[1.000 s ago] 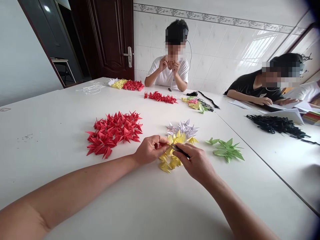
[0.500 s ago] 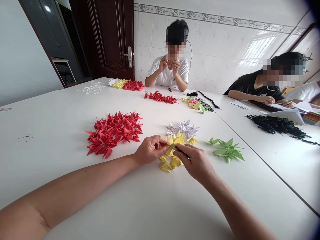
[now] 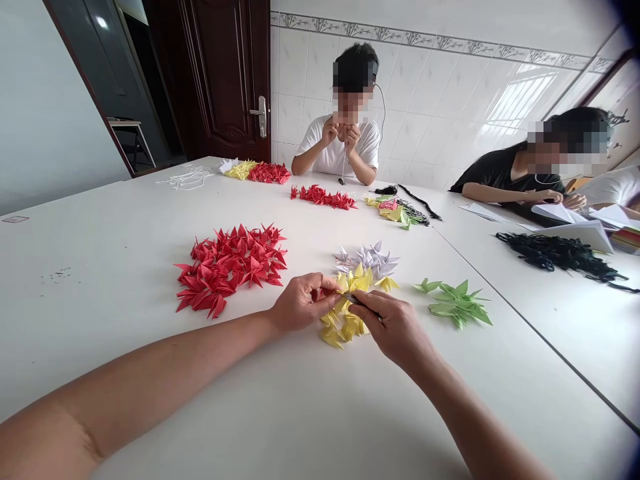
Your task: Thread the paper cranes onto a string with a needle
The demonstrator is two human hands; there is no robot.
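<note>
My left hand [image 3: 303,301] is closed in a pinch on a red folded-paper crane [image 3: 325,292], mostly hidden by the fingers. Held in my right hand [image 3: 393,320] is a slim dark tool with a metallic tip [image 3: 352,299], its exact kind unclear. The tip meets the left fingertips. Beneath and around both hands lie yellow paper cranes [image 3: 345,329]. White paper cranes [image 3: 371,260] sit just beyond them. A heap of red paper cranes [image 3: 230,265] spreads to the left, and a few green ones [image 3: 459,303] lie to the right.
Across the white table [image 3: 240,407] a person in a white shirt [image 3: 330,143] holds both hands up. At right, a person in black [image 3: 505,170] handles papers beside black cords [image 3: 555,253]. More red cranes [image 3: 325,197], tasselled strings [image 3: 400,212] and white strings [image 3: 187,178] lie farther back.
The view has shifted slightly, moving everything a little right and down. My hands keep their pinch, the tool tip still at the left fingers. The person in black has shifted the hands at the papers.
</note>
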